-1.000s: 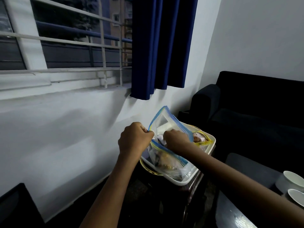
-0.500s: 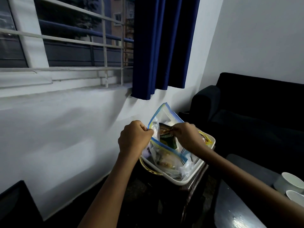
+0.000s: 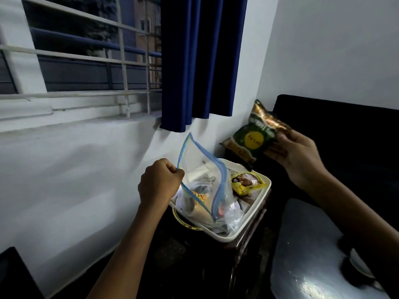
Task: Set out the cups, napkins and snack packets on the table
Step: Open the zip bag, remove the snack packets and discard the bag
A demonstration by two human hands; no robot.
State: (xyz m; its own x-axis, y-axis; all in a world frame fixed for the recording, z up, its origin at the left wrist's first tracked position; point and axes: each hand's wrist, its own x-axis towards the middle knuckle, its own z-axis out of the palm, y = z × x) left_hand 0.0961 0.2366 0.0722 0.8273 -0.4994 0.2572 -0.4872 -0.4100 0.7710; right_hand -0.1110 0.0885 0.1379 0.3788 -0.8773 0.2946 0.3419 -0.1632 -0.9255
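Note:
My left hand [image 3: 159, 183] is fisted on the blue-edged rim of a clear zip bag [image 3: 201, 169], which stands open in a white tray [image 3: 251, 225]. More packets and wrappers lie inside the bag. A yellow snack packet [image 3: 246, 183] rests in the tray to the right of the bag. My right hand [image 3: 295, 154] holds a green and gold snack packet [image 3: 254, 137] in the air, above and to the right of the tray.
The tray sits on a small dark stand by the white wall, under a barred window and a blue curtain [image 3: 200, 61]. A glossy dark table [image 3: 306, 255] is at lower right, with white crockery [image 3: 360, 266] partly hidden behind my right forearm. A black sofa [image 3: 345, 130] stands behind.
My right hand has drawn the green and gold packet out of the zip bag and lifted it up and to the right. My left hand has kept its grip on the bag's rim.

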